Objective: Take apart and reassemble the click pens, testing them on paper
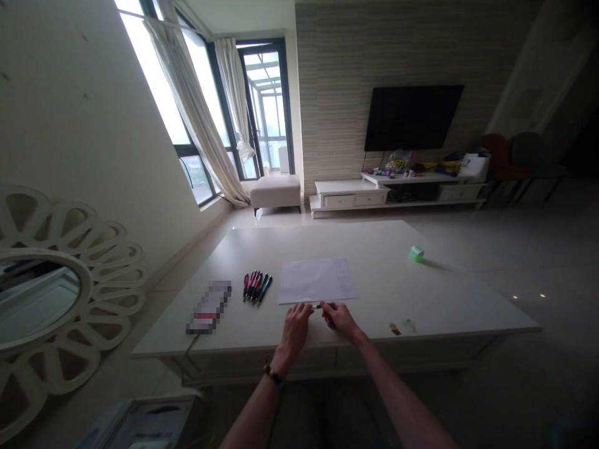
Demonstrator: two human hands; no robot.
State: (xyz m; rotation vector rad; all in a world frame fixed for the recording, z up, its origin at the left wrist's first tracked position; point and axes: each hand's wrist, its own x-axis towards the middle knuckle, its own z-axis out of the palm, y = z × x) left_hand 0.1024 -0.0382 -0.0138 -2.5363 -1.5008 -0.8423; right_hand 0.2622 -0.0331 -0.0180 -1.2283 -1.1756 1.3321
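Note:
Near the front edge of the white table, my left hand (296,325) and my right hand (340,319) are close together, fingers closed on a slim pen (317,307). It lies roughly level between them; only a short light and dark stretch shows, and the rest is hidden by my fingers. Just beyond my hands lies a sheet of white paper (316,280). Left of the paper, several pens (256,287) with dark, red, green and blue parts lie side by side.
The white table (449,299) carries a blurred-out flat object (209,307) at left, a green-and-white small container (416,253) at right, and small scraps (395,328) near the front edge. A round mirror (37,299) with a looped frame stands at left.

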